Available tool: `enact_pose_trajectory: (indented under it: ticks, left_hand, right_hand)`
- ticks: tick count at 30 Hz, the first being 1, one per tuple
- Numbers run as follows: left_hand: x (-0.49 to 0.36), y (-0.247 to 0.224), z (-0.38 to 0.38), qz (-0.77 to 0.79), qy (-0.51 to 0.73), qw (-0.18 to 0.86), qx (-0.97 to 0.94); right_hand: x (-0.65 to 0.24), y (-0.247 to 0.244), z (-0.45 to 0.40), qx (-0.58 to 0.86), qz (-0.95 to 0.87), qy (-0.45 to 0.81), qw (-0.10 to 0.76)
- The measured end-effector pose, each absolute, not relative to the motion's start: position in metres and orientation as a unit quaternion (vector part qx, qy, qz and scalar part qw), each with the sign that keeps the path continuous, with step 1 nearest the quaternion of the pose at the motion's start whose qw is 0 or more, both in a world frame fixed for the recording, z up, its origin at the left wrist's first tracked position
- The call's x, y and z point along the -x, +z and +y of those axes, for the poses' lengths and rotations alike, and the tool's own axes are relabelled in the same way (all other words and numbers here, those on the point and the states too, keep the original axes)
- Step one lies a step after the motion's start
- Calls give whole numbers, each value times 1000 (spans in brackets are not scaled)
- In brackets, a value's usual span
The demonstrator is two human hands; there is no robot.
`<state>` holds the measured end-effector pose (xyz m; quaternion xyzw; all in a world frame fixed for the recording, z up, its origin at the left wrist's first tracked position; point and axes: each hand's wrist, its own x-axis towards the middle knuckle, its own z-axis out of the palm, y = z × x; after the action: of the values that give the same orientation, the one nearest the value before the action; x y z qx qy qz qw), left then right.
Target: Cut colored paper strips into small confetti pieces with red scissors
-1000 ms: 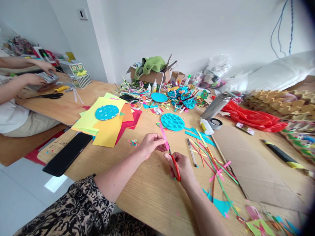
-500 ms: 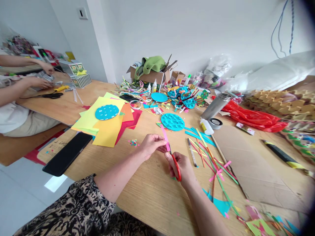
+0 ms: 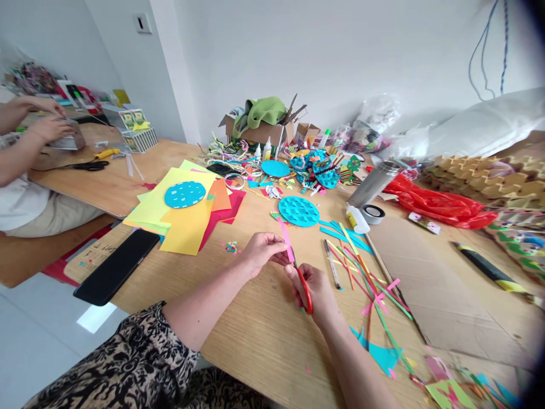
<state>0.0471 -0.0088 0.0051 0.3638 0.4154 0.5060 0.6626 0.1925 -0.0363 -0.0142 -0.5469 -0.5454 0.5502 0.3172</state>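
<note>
Between its fingertips my left hand (image 3: 268,253) pinches a narrow pink paper strip (image 3: 285,236), which points up and away. My right hand (image 3: 314,288) is closed on red-handled scissors (image 3: 306,291), whose blades are at the strip's lower end, close to the left fingertips. Just beyond the strip lies a blue oval with raised shapes (image 3: 298,211). Tiny coloured paper bits (image 3: 231,247) lie left of my left hand. A pen (image 3: 332,264) and several thin coloured strips (image 3: 370,278) are to the right of the scissors.
Coloured sheets (image 3: 187,227) and a black phone (image 3: 117,267) lie at the left. Cardboard (image 3: 438,289), a steel flask (image 3: 373,184) and a cutter (image 3: 489,268) are at the right. Another person's hands (image 3: 46,122) hold a box at the far left.
The other person's hands have moved up and left, now with a box. My own hands, the scissors and the pink strip look almost unchanged.
</note>
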Motion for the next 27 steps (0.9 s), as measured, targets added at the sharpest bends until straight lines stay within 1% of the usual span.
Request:
enact_pose_trajectory:
  ticks: [12, 27]
  left_hand:
    - [-48, 4, -8, 421, 499, 657, -376]
    - [-49, 4, -10, 421, 496, 660, -376]
  right_hand:
    - [-192, -10, -37, 557, -541, 552, 305]
    - [-191, -11, -37, 555, -540, 548, 315]
